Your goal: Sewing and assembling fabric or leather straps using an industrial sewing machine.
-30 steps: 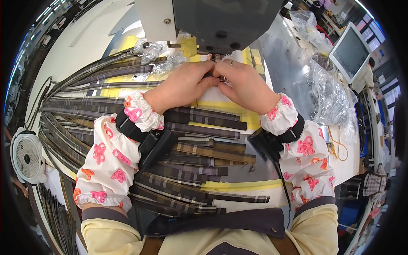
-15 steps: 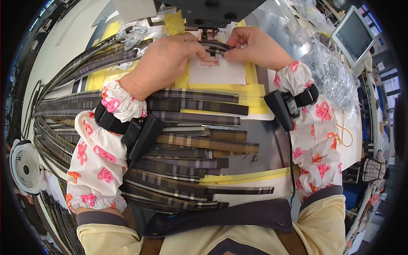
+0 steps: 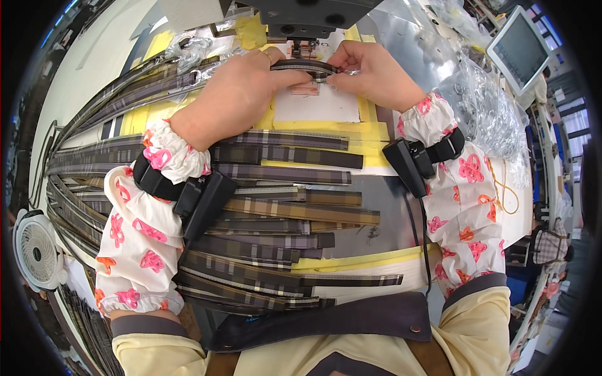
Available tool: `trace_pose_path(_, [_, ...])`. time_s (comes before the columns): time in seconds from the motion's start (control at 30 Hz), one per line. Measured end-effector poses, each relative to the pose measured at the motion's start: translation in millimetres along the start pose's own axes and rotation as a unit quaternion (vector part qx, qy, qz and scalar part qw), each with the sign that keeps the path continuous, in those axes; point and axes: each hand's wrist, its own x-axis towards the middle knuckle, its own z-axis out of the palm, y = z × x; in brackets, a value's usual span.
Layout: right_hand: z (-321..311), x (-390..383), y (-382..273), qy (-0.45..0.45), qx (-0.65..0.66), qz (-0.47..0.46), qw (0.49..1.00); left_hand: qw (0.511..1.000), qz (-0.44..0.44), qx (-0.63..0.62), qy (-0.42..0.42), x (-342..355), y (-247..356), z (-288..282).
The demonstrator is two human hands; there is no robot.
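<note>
1. Nearest, well to the near side of the machine head [image 3: 316, 17]: gathered cloth oversleeves [image 3: 143, 241], white with pink and orange flower shapes.
2. Fanned out left of and nearer than the machine head: long, narrow plaid strips [image 3: 326, 213], flat, dark grey, brown and purplish, cut ends pointing right.
3. Below these: smooth grey metal, plus yellow tape [image 3: 370, 133] edging a white sheet [image 3: 316, 113] on the near side of the machine head.
4. Left hand [image 3: 241, 88], near-left of the machine head: bent over the held strip [image 3: 307, 64] and closed on it, fingertips partly hidden.
5. Right hand [image 3: 376, 70], near-right of the machine head: thumb and forefinger pinched on the right end, well apart from the left hand.
6. Held strip just before the machine head: dark, slender, bowed into a shallow arch, with a pale lengthwise line. Cannot tell whether touching the needle area.
7. Right of the machine head: crumpled clear plastic [image 3: 489, 119]; beyond, a flat, pale-framed screen [image 3: 519, 49].
</note>
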Motion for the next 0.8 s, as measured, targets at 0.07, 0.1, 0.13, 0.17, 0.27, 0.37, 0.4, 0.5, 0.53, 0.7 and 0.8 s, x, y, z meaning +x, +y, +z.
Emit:
trace_pose_path(0.07, [0,0,1,0.012,-0.001,-0.017,1.0,1.0,0.009,0.019,-0.01,2,0,-2])
trace_pose_path(0.1, [0,-1,-1,0.02,-0.003,-0.031,0.999,0.999,-0.003,0.024,-0.033,5,2,-2])
trace_pose_path(0.13, [0,-4,-2,0.02,-0.003,-0.03,0.999,0.998,-0.014,0.029,-0.055,6,3,-2])
trace_pose_path(0.17, [-1,-9,-5,0.031,-0.064,-0.019,0.997,0.998,-0.014,0.028,-0.056,4,3,-1])
trace_pose_path(0.27, [-2,-11,-4,0.039,-0.107,-0.023,0.993,0.997,0.013,0.066,-0.029,1,2,-1])
trace_pose_path(0.37, [-7,-10,-6,0.029,-0.102,-0.038,0.994,0.997,0.062,-0.037,0.007,5,-1,5])
trace_pose_path(0.4, [-7,-11,-6,0.023,-0.114,-0.046,0.992,0.995,0.018,-0.097,0.013,7,4,5])
trace_pose_path(0.5, [-3,-6,-2,0.025,-0.113,-0.093,0.989,0.987,-0.041,-0.156,-0.026,12,6,4])
trace_pose_path(0.53, [-2,-5,-3,0.024,-0.112,-0.093,0.989,0.984,-0.059,-0.153,-0.066,13,6,3])
trace_pose_path(0.7, [-5,-4,-6,-0.009,-0.14,-0.061,0.988,0.995,-0.03,-0.09,-0.035,16,-1,9])
trace_pose_path(0.8, [-4,-7,3,0.004,-0.161,-0.129,0.979,0.997,-0.002,-0.019,-0.07,12,-7,-4])
